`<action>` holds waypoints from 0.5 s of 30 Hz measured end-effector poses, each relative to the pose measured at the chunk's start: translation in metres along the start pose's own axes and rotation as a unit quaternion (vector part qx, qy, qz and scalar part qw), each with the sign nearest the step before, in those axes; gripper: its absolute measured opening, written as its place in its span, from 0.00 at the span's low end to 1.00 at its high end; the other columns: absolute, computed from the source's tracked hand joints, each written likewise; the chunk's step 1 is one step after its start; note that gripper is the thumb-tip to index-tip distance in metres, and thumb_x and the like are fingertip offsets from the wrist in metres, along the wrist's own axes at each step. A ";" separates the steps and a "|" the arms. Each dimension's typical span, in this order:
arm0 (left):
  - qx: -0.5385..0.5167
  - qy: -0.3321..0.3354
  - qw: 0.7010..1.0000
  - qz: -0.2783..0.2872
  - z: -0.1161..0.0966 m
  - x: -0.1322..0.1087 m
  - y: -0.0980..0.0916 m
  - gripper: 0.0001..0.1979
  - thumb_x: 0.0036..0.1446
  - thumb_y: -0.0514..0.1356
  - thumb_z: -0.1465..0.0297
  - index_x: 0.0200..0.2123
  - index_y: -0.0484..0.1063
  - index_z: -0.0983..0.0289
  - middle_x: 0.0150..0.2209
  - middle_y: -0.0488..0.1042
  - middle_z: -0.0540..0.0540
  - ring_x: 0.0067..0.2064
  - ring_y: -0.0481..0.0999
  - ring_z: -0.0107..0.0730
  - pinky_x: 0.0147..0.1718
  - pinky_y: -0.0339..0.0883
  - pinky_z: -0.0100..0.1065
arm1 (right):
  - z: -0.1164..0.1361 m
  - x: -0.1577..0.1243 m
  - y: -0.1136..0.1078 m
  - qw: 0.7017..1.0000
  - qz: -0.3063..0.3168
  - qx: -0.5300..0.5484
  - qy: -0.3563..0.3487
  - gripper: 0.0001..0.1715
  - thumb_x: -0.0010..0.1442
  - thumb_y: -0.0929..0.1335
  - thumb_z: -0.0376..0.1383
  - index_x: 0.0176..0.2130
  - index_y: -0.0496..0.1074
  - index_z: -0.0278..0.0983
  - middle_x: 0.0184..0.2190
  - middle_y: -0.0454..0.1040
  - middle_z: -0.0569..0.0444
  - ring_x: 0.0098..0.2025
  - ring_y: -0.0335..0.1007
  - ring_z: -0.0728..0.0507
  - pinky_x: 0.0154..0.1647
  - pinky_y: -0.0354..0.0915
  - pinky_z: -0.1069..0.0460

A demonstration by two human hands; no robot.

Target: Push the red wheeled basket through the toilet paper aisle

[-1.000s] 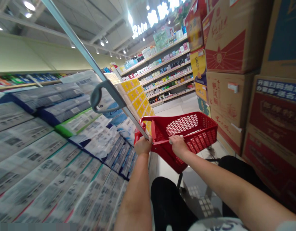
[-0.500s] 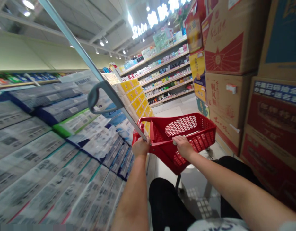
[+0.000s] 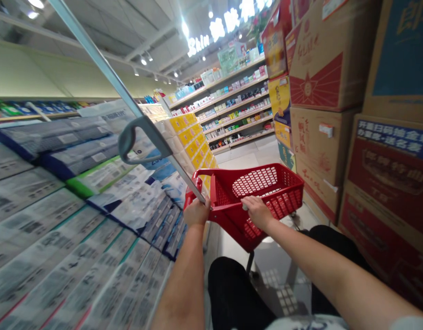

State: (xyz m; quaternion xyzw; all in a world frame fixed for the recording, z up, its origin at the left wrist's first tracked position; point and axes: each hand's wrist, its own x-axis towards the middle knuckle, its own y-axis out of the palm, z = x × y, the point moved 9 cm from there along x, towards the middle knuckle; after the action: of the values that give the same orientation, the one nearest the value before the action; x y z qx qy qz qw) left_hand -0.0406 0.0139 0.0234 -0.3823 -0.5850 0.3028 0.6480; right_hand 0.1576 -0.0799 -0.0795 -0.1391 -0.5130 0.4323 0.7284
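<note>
Where the aisle floor [image 3: 247,159] runs between the left shelf and the stacked cartons on the right, the red cart [image 3: 287,195] stands directly ahead of the person, near the middle of the floor's width. The left hand [image 3: 197,212] sits at the left end of the cart handle [image 3: 228,206]. Its grip is fully closed, fingers curled under, around the lower end of a grey metal pole [image 3: 104,78]. Whether this grip also encloses the handle cannot be told. The pole rises diagonally to the upper left and carries a curved hook [image 3: 127,140] partway along its length. The right hand [image 3: 255,211] lies on top of the handle, toward its right end, with its grip closed over the bar and knuckles up. Blue-and-white packs [image 3: 77,220] fill the shelf on the left, just beside the cart. Brown and red cartons [image 3: 321,137] are stacked along the right edge of the floor. Shelving [image 3: 232,107] with small goods stands at the far end of the floor.
</note>
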 end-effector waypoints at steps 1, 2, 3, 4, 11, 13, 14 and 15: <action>0.002 -0.003 1.000 0.000 -0.001 0.000 0.000 0.28 0.60 0.45 0.53 0.32 0.79 0.64 0.29 0.78 0.61 0.33 0.78 0.41 0.31 0.65 0.34 | -0.005 0.002 -0.001 1.000 0.004 -0.005 0.028 0.23 0.55 0.59 0.23 0.47 0.71 0.35 0.46 0.72 0.47 0.50 0.61 0.42 0.53 0.53 0.47; 0.005 -0.007 1.000 0.001 -0.002 0.000 0.000 0.28 0.60 0.44 0.53 0.32 0.79 0.64 0.29 0.78 0.61 0.33 0.78 0.41 0.31 0.65 0.34 | -0.006 0.006 -0.001 0.998 0.009 -0.010 0.059 0.21 0.55 0.60 0.24 0.44 0.72 0.35 0.43 0.73 0.48 0.48 0.63 0.42 0.52 0.54 0.47; 0.007 -0.009 1.000 0.002 -0.003 0.000 0.000 0.28 0.60 0.44 0.53 0.32 0.79 0.64 0.29 0.78 0.61 0.33 0.78 0.42 0.31 0.65 0.34 | -0.004 0.010 0.001 0.996 0.014 -0.010 0.086 0.18 0.55 0.60 0.24 0.42 0.73 0.35 0.40 0.74 0.48 0.46 0.64 0.42 0.51 0.54 0.47; 0.008 -0.010 1.000 0.002 -0.004 0.000 0.000 0.28 0.60 0.44 0.53 0.32 0.79 0.64 0.29 0.78 0.61 0.33 0.78 0.42 0.31 0.65 0.34 | 0.004 0.015 0.003 0.995 0.017 -0.006 0.102 0.17 0.55 0.60 0.25 0.40 0.73 0.35 0.39 0.74 0.49 0.45 0.64 0.43 0.51 0.55 0.47; 0.013 0.001 1.000 -0.002 -0.005 0.000 0.000 0.29 0.60 0.44 0.53 0.33 0.79 0.65 0.29 0.78 0.63 0.34 0.78 0.43 0.32 0.65 0.35 | 0.070 0.024 0.014 0.996 -0.016 0.069 -0.048 0.25 0.56 0.61 0.28 0.53 0.68 0.36 0.54 0.69 0.48 0.57 0.59 0.43 0.59 0.53 0.47; 0.010 -0.001 1.000 0.004 -0.001 0.000 0.001 0.28 0.60 0.45 0.52 0.34 0.79 0.65 0.30 0.78 0.63 0.34 0.78 0.43 0.32 0.65 0.35 | 0.054 0.012 0.010 0.995 -0.018 0.062 -0.072 0.28 0.56 0.60 0.26 0.56 0.66 0.37 0.56 0.67 0.49 0.59 0.57 0.44 0.60 0.52 0.45; 0.009 -0.002 1.000 0.008 0.001 0.000 0.001 0.28 0.60 0.45 0.52 0.34 0.79 0.65 0.30 0.78 0.62 0.35 0.78 0.42 0.33 0.65 0.35 | 0.040 0.006 0.008 0.996 -0.021 0.050 -0.068 0.29 0.56 0.60 0.26 0.56 0.65 0.37 0.57 0.66 0.48 0.60 0.56 0.44 0.60 0.52 0.44; 0.008 -0.002 1.000 0.012 0.002 0.000 0.002 0.28 0.60 0.45 0.52 0.34 0.79 0.65 0.30 0.78 0.62 0.35 0.78 0.42 0.33 0.64 0.34 | 0.024 0.001 0.004 0.998 -0.029 0.035 -0.047 0.29 0.55 0.60 0.26 0.55 0.66 0.37 0.56 0.67 0.47 0.59 0.57 0.43 0.60 0.51 0.43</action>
State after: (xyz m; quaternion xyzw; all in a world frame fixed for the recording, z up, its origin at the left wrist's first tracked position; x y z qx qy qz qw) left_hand -0.0422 0.0150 0.0221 -0.3839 -0.5792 0.3160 0.6460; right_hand 0.1349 -0.0825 -0.0704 -0.0775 -0.5350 0.4346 0.7203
